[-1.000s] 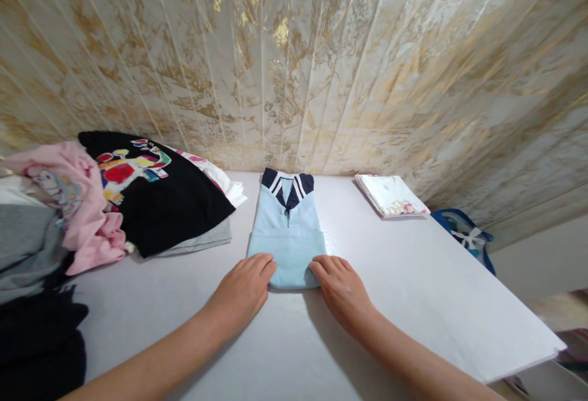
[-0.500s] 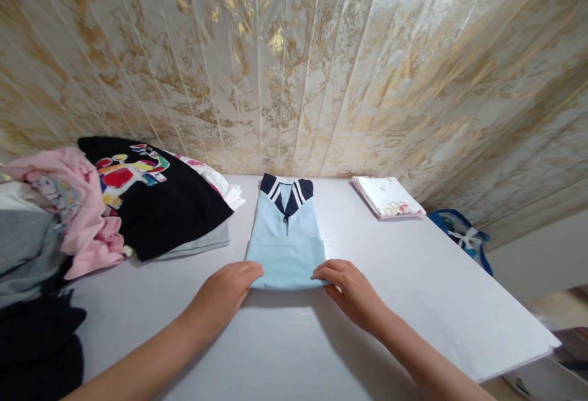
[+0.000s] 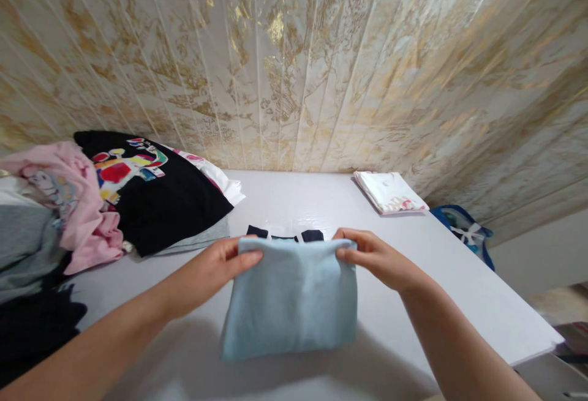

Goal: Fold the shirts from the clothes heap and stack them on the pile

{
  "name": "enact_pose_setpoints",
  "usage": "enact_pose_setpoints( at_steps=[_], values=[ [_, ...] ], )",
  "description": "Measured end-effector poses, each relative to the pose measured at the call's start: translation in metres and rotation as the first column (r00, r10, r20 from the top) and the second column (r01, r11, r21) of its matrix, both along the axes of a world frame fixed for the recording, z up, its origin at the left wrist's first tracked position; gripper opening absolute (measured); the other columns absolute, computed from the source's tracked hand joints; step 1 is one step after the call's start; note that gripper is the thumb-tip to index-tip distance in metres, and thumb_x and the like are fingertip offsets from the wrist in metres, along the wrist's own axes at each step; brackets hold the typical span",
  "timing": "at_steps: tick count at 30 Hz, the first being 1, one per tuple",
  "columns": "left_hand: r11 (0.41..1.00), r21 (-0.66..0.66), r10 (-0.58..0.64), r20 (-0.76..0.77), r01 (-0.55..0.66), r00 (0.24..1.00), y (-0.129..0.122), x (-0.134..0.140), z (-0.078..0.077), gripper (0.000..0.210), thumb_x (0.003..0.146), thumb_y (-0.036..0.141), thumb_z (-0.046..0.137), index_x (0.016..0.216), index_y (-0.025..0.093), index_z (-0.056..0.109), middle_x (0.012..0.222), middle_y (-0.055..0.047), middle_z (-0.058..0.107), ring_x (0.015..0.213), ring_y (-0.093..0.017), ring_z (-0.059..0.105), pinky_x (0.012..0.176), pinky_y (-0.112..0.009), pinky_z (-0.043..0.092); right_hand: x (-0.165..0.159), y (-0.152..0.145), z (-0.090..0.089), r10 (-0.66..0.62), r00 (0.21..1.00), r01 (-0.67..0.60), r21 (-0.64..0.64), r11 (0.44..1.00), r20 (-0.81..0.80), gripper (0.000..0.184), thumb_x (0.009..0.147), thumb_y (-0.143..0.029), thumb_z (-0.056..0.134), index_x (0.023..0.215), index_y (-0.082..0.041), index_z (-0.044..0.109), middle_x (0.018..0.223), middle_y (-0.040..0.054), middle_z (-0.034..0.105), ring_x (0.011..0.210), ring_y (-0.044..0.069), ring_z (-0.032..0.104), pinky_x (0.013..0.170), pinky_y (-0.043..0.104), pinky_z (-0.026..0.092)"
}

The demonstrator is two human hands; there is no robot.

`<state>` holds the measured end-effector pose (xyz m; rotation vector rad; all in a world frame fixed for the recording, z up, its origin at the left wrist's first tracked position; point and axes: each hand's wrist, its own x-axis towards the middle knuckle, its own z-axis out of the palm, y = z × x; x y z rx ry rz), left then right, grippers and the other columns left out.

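Observation:
A light blue shirt (image 3: 294, 300) with a navy, white-striped collar is folded and raised off the white table (image 3: 413, 278) towards me. My left hand (image 3: 229, 257) pinches its upper left corner between thumb and fingers. At the upper right corner, my right hand (image 3: 367, 251) grips the cloth the same way. The lower edge hangs down, slightly blurred. Only the collar's dark tips show behind the top edge; the rest of the front is hidden.
To the left lies a heap of clothes: a black printed shirt (image 3: 165, 199), a pink garment (image 3: 85, 205) and grey cloth (image 3: 25, 242). A folded white garment (image 3: 390, 193) rests at the back right. Beyond the right edge is a blue-trimmed bag (image 3: 463, 232).
The shirt lay flat with my hands at its near edge. Both hands now hold that edge up, and the whole shirt has come nearer to me.

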<state>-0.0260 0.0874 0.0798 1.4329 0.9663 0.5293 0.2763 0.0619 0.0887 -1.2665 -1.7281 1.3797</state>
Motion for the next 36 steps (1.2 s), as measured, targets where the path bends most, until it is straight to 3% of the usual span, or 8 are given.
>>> enact_pose_setpoints(
  at_steps=[3,5,9,15,22,26,31,36],
  values=[
    [0.97,-0.209,0.148,0.106,-0.123,0.983,0.041,0.02,-0.018,0.038,0.073,0.049,0.067,0.093,0.017,0.065,0.089,-0.005,0.07,0.084,-0.021,0.065,0.079,-0.032,0.05,-0.01,0.038,-0.033,-0.269,0.96,0.26,-0.109,0.959,-0.075,0.031,0.073,-0.047,0.065,0.082,-0.02,0.054,0.068,-0.0045,0.049,0.06,0.01,0.044,0.055,0.02,0.034],
    [0.946,-0.246,0.242,0.094,-0.213,0.966,0.057,0.028,-0.035,0.04,0.068,0.048,0.071,0.091,0.015,0.064,0.085,-0.006,0.07,0.081,-0.022,0.065,0.077,-0.033,0.05,-0.016,0.052,-0.057,-0.402,0.912,0.385,-0.174,0.906,-0.076,0.033,0.07,-0.047,0.066,0.085,-0.02,0.054,0.073,-0.0033,0.054,0.061,0.01,0.047,0.055,0.021,0.036],
    [0.94,-0.2,0.297,0.076,-0.277,0.952,0.063,0.027,-0.054,0.043,0.065,0.049,0.072,0.087,0.013,0.066,0.08,-0.008,0.07,0.078,-0.024,0.066,0.071,-0.033,0.05,-0.019,0.051,-0.083,-0.391,0.919,0.378,-0.167,0.91,-0.048,0.036,0.069,-0.049,0.065,0.086,-0.018,0.057,0.07,-0.0031,0.056,0.055,0.01,0.046,0.049,0.021,0.03],
    [0.984,-0.125,0.122,-0.059,-0.129,0.991,0.06,0.016,-0.048,0.044,0.064,0.05,0.071,0.087,0.013,0.066,0.081,-0.007,0.071,0.085,-0.027,0.066,0.074,-0.034,0.049,-0.016,0.046,-0.091,-0.348,0.936,0.348,-0.01,0.937,-0.046,0.027,0.077,-0.046,0.057,0.083,-0.019,0.057,0.074,-0.0017,0.059,0.067,0.014,0.053,0.059,0.024,0.038],
    [0.911,0.173,0.401,-0.159,-0.374,0.902,0.074,0.028,-0.071,0.039,0.067,0.05,0.062,0.085,0.016,0.062,0.074,-0.004,0.069,0.075,-0.025,0.064,0.063,-0.03,0.046,-0.022,0.06,-0.102,-0.551,0.791,0.423,0.413,0.806,0.266,0.023,0.086,-0.039,0.043,0.07,-0.023,0.039,0.061,-0.0049,0.043,0.058,0.014,0.042,0.056,0.025,0.031],
    [0.914,0.223,0.387,-0.223,-0.34,0.895,0.079,0.028,-0.077,0.031,0.064,0.047,0.065,0.074,0.018,0.059,0.067,-0.002,0.065,0.072,-0.023,0.062,0.06,-0.027,0.043,-0.03,0.062,-0.099,-0.548,0.65,0.341,0.443,0.829,0.526,0.012,0.089,-0.034,0.043,0.086,-0.022,0.046,0.07,-0.0005,0.056,0.064,0.017,0.052,0.059,0.025,0.031],
    [0.917,0.114,0.399,-0.189,-0.383,0.897,0.074,0.025,-0.071,0.035,0.063,0.046,0.069,0.079,0.018,0.055,0.066,0.001,0.061,0.063,-0.019,0.06,0.055,-0.025,0.041,-0.037,0.055,-0.094,-0.508,0.484,0.3,0.41,0.861,0.712,0.028,0.094,-0.038,0.042,0.115,-0.02,0.044,0.086,0.0066,0.067,0.078,0.022,0.063,0.062,0.027,0.036],
    [0.917,-0.126,0.362,-0.133,-0.378,0.923,0.064,0.017,-0.053,0.061,0.07,0.053,0.067,0.115,0.016,0.05,0.079,-0.002,0.066,0.074,-0.02,0.065,0.065,-0.028,0.048,-0.034,0.05,-0.08,-0.573,0.425,0.257,0.514,0.818,0.701,0.047,0.094,-0.036,0.044,0.136,-0.016,0.035,0.107,0.0122,0.064,0.093,0.024,0.062,0.072,0.032,0.044]
  ],
)
